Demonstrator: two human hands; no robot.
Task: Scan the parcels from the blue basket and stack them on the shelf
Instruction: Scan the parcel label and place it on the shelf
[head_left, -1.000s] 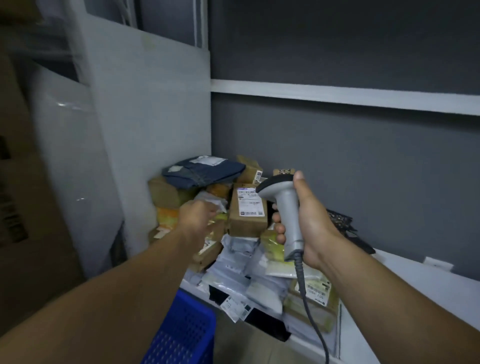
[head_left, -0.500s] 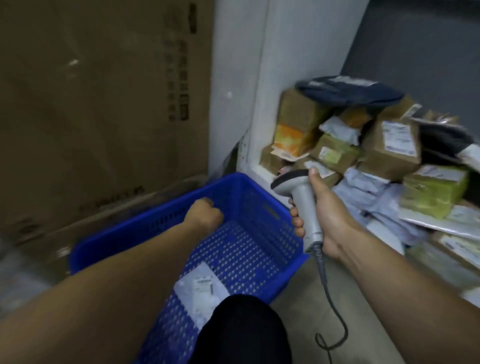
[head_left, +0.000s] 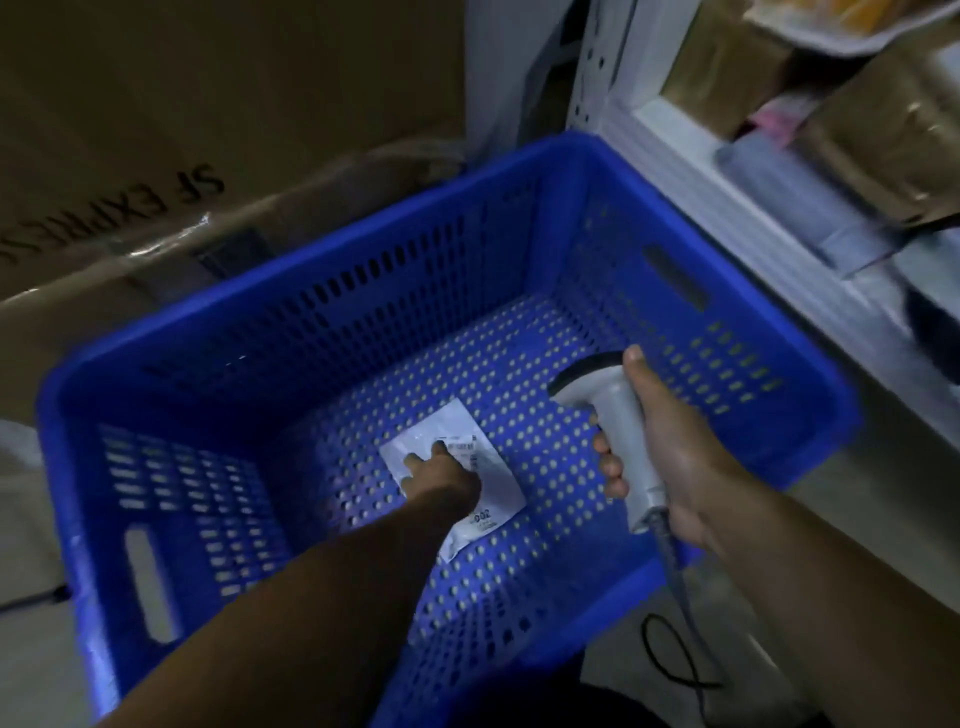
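Your left hand (head_left: 441, 473) is down inside the blue basket (head_left: 363, 291), its fingers (head_left: 414, 460) stretched out flat on the white parcel (head_left: 501, 486) rather than wrapped around it. Whether your thumb has caught an edge is hidden under the hand. The parcel lies flat on the basket's perforated floor, roughly in the middle and a little toward the near wall. Its printed label faces up, and bare floor shows on every side of it, so none of its edges touches a wall. Your right hand (head_left: 670, 457) is clamped around the handle of the grey scanner (head_left: 613, 415), thumb up along the back of the head. You hold the scanner above the right part of the basket floor, just beside the parcel, with its head turned toward the label. Its cable (head_left: 670, 654) drops over the near right rim and loops on the ground there. The basket's right rim sits near the white front edge of the shelf (head_left: 701, 171), where stacked parcels (head_left: 883, 130) reach to the lip. A large cardboard box (head_left: 208, 104) stands close behind the far rim.
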